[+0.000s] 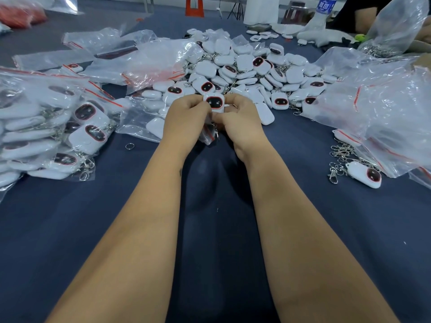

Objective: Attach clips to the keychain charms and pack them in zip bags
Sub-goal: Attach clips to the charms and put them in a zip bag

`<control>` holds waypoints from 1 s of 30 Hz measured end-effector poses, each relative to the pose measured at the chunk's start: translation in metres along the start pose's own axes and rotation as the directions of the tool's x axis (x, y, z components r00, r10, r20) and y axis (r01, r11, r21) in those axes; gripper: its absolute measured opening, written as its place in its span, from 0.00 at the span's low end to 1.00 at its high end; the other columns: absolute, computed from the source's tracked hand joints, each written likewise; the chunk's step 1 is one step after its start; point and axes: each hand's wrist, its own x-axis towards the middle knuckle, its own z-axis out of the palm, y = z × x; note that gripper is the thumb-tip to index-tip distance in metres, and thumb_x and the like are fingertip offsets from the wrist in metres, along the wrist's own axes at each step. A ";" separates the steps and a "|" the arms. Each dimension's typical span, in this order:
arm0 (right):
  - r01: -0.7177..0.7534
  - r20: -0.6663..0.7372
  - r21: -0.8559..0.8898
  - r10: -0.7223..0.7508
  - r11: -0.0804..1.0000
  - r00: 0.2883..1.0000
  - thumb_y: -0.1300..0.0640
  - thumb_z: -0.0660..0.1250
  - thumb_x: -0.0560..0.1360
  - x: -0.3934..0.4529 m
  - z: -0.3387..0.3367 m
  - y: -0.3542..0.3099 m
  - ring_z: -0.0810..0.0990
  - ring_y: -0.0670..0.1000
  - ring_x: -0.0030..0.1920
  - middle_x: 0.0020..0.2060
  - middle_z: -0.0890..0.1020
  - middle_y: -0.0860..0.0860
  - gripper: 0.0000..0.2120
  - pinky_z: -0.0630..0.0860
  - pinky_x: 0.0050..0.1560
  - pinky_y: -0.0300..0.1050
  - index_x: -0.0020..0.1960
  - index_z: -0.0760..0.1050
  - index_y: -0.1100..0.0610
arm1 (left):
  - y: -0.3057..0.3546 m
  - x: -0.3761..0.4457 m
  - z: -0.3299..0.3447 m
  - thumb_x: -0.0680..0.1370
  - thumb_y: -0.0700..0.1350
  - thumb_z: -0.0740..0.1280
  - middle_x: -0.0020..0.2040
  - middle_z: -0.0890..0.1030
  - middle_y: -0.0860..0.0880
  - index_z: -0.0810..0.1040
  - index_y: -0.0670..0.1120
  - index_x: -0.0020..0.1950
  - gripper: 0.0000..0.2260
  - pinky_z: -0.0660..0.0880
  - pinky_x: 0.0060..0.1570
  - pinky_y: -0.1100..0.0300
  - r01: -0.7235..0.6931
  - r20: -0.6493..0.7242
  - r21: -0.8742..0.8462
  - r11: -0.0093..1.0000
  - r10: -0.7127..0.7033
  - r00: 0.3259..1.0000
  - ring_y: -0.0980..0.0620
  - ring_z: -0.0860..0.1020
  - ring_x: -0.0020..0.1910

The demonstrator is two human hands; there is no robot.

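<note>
- While both bare forearms are reaching out across the dark blue cloth-covered surface [70,229], the left hand [184,117] and the right hand [240,120] are meeting just in front of the big heap.
- Between them they are holding up one white rounded-square plastic charm with a dark red-rimmed face [214,102], face turned toward the person.
- The left hand's grip is closing round the charm's left edge, fingers curled; the right hand's grip is pinching its right edge and lower side, thumb tucked under.
- Below the charm, a small clear zip bag with a red seal strip [207,135] is hanging between the palms, touching both; a bit of silver metal clip [217,134] is dangling beside it. Which hand is holding the bag I cannot tell.
- Right behind the hands, a large pile of matching white charms with key rings [251,66] is sitting on the surface.
- To the left, a stack of clear bags already filled with charms [46,136] is lying, with a loose silver split ring [129,146] just beside it.
- To the right, a cluster of loose silver lobster clips [338,162] is lying next to a single charm [363,174], partly under crumpled clear plastic bags [384,113].
- Far back, a plastic water bottle with a blue label [323,10] is standing near another person's arm [366,12].
</note>
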 end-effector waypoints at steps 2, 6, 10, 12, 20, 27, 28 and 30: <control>0.000 0.001 0.014 0.000 1.000 1.000 0.75 0.65 0.70 0.000 0.000 -0.001 0.82 0.51 0.37 0.36 0.83 0.55 0.15 0.79 0.43 0.45 0.51 0.76 0.60 | -0.001 0.000 0.001 0.69 0.42 0.63 0.27 0.78 0.48 0.77 0.41 0.37 0.06 0.72 0.26 0.61 -0.014 0.005 0.030 0.999 0.014 1.000 0.48 0.76 0.24; 0.004 -0.010 0.020 -0.004 1.000 1.000 0.76 0.64 0.70 0.001 0.001 -0.001 0.81 0.52 0.38 0.38 0.83 0.57 0.16 0.78 0.42 0.44 0.55 0.75 0.65 | 0.000 0.000 0.002 0.70 0.43 0.63 0.26 0.78 0.51 0.77 0.49 0.31 0.08 0.71 0.26 0.63 -0.036 -0.010 0.073 0.997 0.037 0.999 0.51 0.75 0.23; 0.002 -0.013 0.004 -0.001 1.000 1.000 0.76 0.64 0.70 0.001 0.001 -0.001 0.81 0.53 0.41 0.40 0.83 0.59 0.17 0.78 0.45 0.46 0.57 0.75 0.66 | -0.001 0.001 0.002 0.69 0.43 0.63 0.26 0.78 0.51 0.76 0.49 0.31 0.07 0.70 0.26 0.63 -0.030 -0.012 0.071 0.997 0.031 0.999 0.51 0.75 0.23; 0.010 -0.022 -0.004 -0.010 1.000 1.000 0.75 0.63 0.70 0.002 0.002 0.000 0.81 0.53 0.40 0.39 0.82 0.58 0.16 0.79 0.46 0.47 0.56 0.75 0.65 | -0.002 0.003 0.002 0.70 0.45 0.64 0.28 0.79 0.51 0.77 0.46 0.33 0.07 0.72 0.31 0.59 -0.030 -0.019 0.075 0.997 0.032 0.999 0.51 0.76 0.26; 0.006 0.002 0.063 -0.006 0.998 1.000 0.68 0.62 0.74 0.006 0.002 0.002 0.81 0.53 0.44 0.46 0.83 0.58 0.13 0.78 0.54 0.52 0.56 0.78 0.63 | -0.002 0.002 0.001 0.72 0.46 0.65 0.37 0.82 0.42 0.79 0.39 0.43 0.11 0.76 0.40 0.51 -0.034 -0.009 0.069 0.997 0.034 0.999 0.48 0.77 0.35; 0.023 -0.010 0.049 -0.022 0.999 1.000 0.66 0.61 0.77 0.007 0.003 0.003 0.81 0.50 0.42 0.44 0.83 0.57 0.10 0.79 0.48 0.47 0.55 0.79 0.61 | -0.002 0.002 0.001 0.72 0.45 0.64 0.33 0.79 0.49 0.79 0.39 0.42 0.10 0.73 0.37 0.55 -0.038 -0.010 0.075 0.996 0.039 0.999 0.52 0.76 0.32; 0.027 -0.008 0.046 -0.027 0.999 1.000 0.66 0.61 0.77 0.006 0.003 0.003 0.81 0.50 0.42 0.44 0.83 0.56 0.10 0.79 0.47 0.47 0.54 0.78 0.61 | -0.002 0.002 0.001 0.72 0.46 0.64 0.32 0.79 0.50 0.79 0.40 0.41 0.10 0.73 0.38 0.56 -0.041 -0.011 0.072 0.997 0.042 0.999 0.53 0.76 0.32; 0.036 -0.007 0.040 -0.036 0.999 0.999 0.65 0.62 0.76 0.006 0.004 0.003 0.81 0.51 0.42 0.44 0.83 0.57 0.09 0.79 0.49 0.49 0.53 0.79 0.60 | -0.002 0.001 0.001 0.72 0.48 0.64 0.31 0.79 0.53 0.80 0.44 0.39 0.10 0.73 0.37 0.57 -0.040 -0.010 0.070 0.997 0.041 0.999 0.54 0.76 0.31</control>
